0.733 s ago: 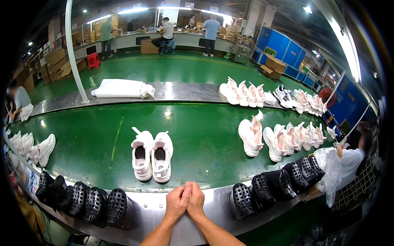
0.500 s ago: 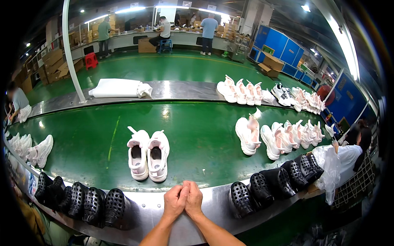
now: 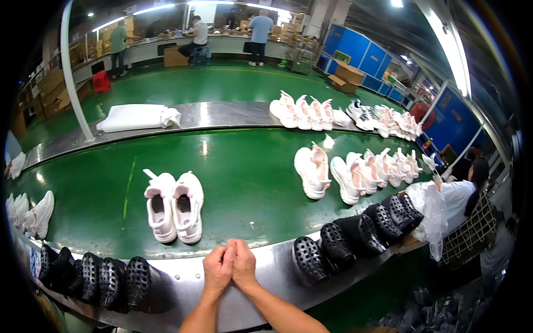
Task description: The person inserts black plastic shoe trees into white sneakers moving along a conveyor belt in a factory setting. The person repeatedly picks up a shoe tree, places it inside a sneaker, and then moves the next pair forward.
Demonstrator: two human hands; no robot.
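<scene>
My left hand (image 3: 217, 265) and my right hand (image 3: 242, 263) are both closed and pressed side by side. They rest at the metal ledge (image 3: 191, 272) along the near edge of the green conveyor belt (image 3: 250, 172). No object shows in either one. Just beyond them, to the left, a pair of white sneakers stands upright on the belt: the left sneaker (image 3: 162, 222) and the right sneaker (image 3: 189, 219), with dark insides and heels toward me. Neither hand touches them.
Black perforated shoe forms (image 3: 139, 283) line the ledge at left, with more black forms (image 3: 311, 260) at right. White-pink sneakers (image 3: 312, 172) stand in a row on the belt's right. A white roll (image 3: 136, 118) lies on the far metal shelf. A person (image 3: 463, 191) sits at far right.
My view has turned slightly to the right, so the scene sits further left in the picture. My hands stay pressed together, and the sneakers keep their place near them.
</scene>
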